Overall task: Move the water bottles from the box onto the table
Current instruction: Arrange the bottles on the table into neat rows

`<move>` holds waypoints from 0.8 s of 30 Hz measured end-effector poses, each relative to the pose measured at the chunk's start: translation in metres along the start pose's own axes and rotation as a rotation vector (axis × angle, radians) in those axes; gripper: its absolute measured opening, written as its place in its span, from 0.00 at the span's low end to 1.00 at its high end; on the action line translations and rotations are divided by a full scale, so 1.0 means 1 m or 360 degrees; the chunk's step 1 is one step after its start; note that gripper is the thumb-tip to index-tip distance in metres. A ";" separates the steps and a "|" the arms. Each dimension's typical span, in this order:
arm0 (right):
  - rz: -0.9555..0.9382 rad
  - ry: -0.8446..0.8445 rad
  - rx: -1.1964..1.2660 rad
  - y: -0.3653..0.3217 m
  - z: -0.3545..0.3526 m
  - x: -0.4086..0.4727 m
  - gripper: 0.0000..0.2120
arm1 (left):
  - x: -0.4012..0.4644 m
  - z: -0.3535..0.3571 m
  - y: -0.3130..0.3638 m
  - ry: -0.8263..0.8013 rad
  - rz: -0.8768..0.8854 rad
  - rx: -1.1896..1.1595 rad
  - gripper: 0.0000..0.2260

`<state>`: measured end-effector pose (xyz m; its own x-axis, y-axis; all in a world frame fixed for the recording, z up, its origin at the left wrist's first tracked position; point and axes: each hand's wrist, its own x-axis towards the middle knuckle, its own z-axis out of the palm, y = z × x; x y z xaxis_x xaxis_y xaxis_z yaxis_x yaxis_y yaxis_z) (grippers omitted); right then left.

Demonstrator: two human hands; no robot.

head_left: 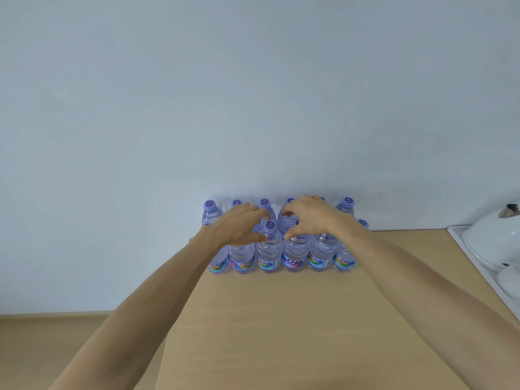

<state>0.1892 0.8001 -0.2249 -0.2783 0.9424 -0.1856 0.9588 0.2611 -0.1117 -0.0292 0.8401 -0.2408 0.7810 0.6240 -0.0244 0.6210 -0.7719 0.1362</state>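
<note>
Head view shows both arms stretched forward to the middle of the frame, where the water bottles [270,249] stand upright in two tight rows on the far end of the table [281,319], backed against the wall [253,94]. No box is in the frame. The left hand [239,225] and right hand [312,218] hover over the bottle tops. Each grip is half open, fingers curled and thumb apart, and neither visibly has hold of anything. Between them stands one front-row bottle, its purple cap [270,226] showing. The spread fingers probably serve to steady or square up the pack, so that the rows stay close and leave the near table free. Whether any fingertip touches a bottle I cannot tell. A white kettle [489,243] sits on a tray [478,266] at the right edge.
</note>
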 end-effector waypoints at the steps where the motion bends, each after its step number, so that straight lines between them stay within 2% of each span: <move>1: 0.0007 0.0005 -0.0006 0.005 0.000 -0.003 0.29 | 0.003 0.003 0.006 -0.0004 0.0024 0.0010 0.21; 5: 0.0025 -0.0003 -0.0001 0.018 0.004 -0.012 0.27 | 0.016 0.010 0.020 -0.0050 0.0057 0.0118 0.16; 9: 0.0029 -0.0005 0.0065 0.022 0.008 -0.016 0.17 | 0.022 0.007 0.018 -0.0154 0.0032 0.0114 0.10; 18: 0.0013 -0.0046 0.0093 0.026 0.009 -0.012 0.18 | 0.024 0.004 0.019 -0.0281 -0.0023 0.0026 0.10; 24: 0.0022 -0.0039 0.0114 0.027 0.010 -0.010 0.17 | 0.025 0.004 0.018 -0.0267 -0.0078 -0.0014 0.08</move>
<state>0.2170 0.7957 -0.2361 -0.2674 0.9401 -0.2113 0.9562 0.2318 -0.1785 0.0017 0.8410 -0.2426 0.7505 0.6311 -0.1961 0.6584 -0.7396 0.1395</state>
